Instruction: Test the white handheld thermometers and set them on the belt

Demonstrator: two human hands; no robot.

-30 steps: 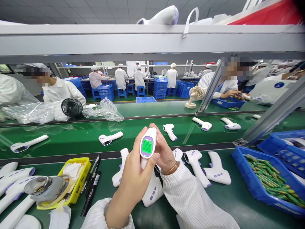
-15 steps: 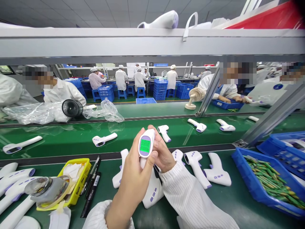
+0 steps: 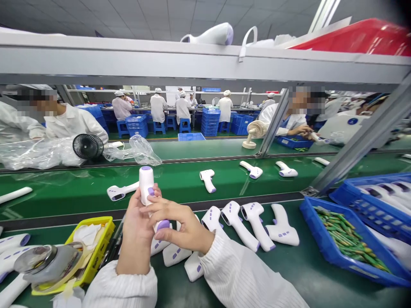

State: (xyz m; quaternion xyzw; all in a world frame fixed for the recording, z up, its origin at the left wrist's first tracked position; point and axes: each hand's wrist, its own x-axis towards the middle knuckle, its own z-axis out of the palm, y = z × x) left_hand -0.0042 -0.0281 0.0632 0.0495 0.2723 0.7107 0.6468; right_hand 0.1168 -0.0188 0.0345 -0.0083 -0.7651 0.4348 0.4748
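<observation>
A white and purple infrared thermometer point(image 3: 146, 182) is upright in my left hand point(image 3: 136, 231), whose fingers wrap round it from behind. My right hand point(image 3: 180, 220) closes over the lower part of the same thermometer, its fingers across the handle and thumb beside the purple end. The screen does not face me now. Below and right of my hands, several more thermometers point(image 3: 253, 218) lie on the green bench point(image 3: 250, 278), some partly covered by my right hand and sleeve. On the green belt ahead, another thermometer point(image 3: 208, 179) lies apart from my hands.
At left are a yellow tray point(image 3: 93, 261) with papers and a clear-lidded bottle point(image 3: 48, 263). A blue bin point(image 3: 316, 231) of small green parts stands at right, by another blue bin point(image 3: 349, 201) of thermometers. A metal post point(image 3: 359, 149) slants at right. Co-workers sit across the belt.
The thermometer has turned from its lit green screen facing me to standing upright, and moved left. My right hand now reaches across its handle. The view has shifted right.
</observation>
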